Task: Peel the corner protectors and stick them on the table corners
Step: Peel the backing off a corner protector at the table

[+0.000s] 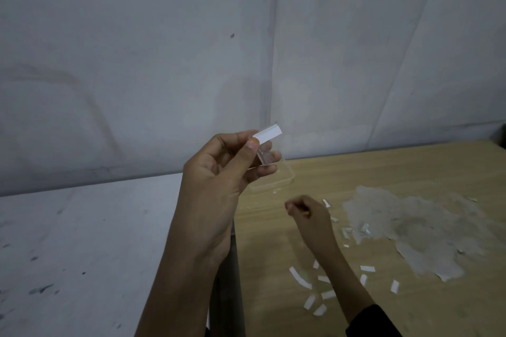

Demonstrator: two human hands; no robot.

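My left hand (224, 169) is raised in front of the wall and pinches a clear corner protector (265, 154) between thumb and fingers. A white backing strip (267, 135) sticks out from its top. Lower down, my right hand (304, 209) hovers over the wooden table (383, 172) with its fingers curled; whether it holds anything I cannot tell. The table's left edge runs just right of my left forearm.
A clear plastic box (276, 180) sits on the table behind my left hand. Several peeled white strips (299, 277) lie scattered near the front. A crumpled clear plastic sheet (410, 227) covers the right part. A grey speckled floor (82, 241) lies left.
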